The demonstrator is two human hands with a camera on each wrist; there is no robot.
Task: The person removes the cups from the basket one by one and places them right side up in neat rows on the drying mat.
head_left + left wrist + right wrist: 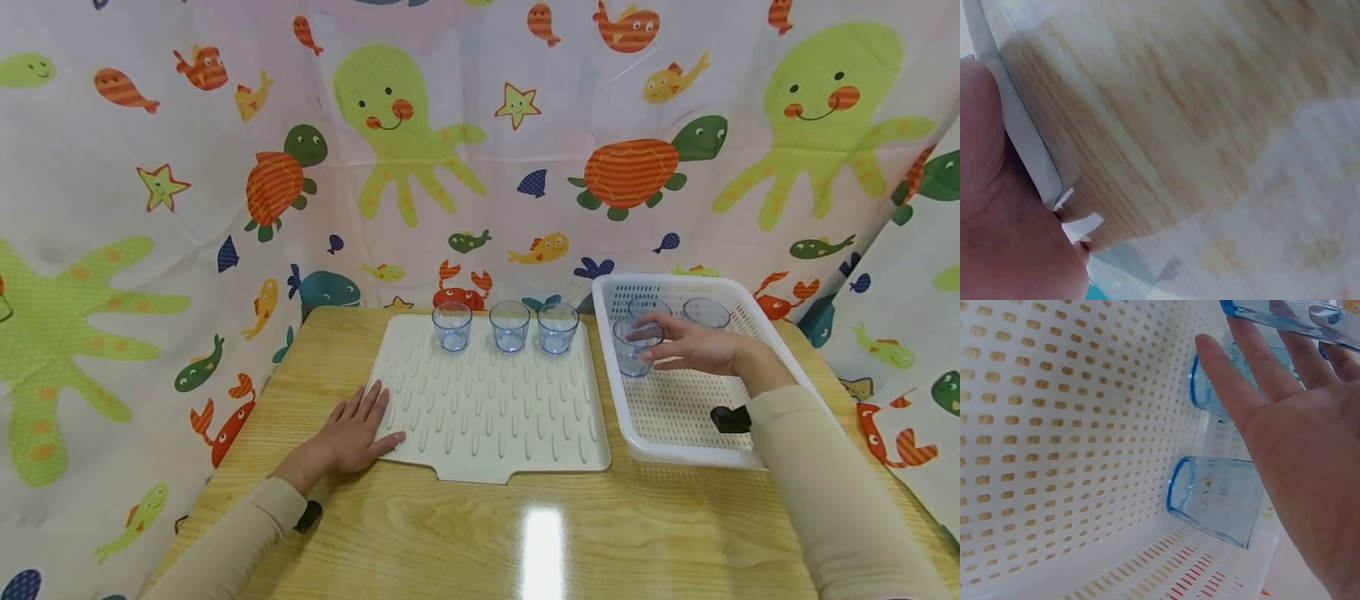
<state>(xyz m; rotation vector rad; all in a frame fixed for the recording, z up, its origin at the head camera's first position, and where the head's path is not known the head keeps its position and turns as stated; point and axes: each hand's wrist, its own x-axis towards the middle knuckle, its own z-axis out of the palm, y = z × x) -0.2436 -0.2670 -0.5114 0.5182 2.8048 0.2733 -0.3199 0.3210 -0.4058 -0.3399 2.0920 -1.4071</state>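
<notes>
My left hand point(355, 433) rests with spread fingers on the near left edge of a white ridged drying mat point(487, 408); the left wrist view shows only part of that hand point(991, 169) at the mat's edge. My right hand point(693, 342) holds a clear bluish glass point(633, 358) at the left side of a white perforated basket point(690, 417), fingers on the far side, thumb in front. In the right wrist view, its long fingers point(1260, 369) lie along the glass point(1297, 319), and the thumb is out of frame.
On the mat's far edge three upright glasses stand in a row, among them a left glass point(452, 329). Two more glasses, such as the right one point(707, 313), stand at the basket's back. Behind the wooden table point(405, 533) hangs a sea-animal curtain point(480, 167).
</notes>
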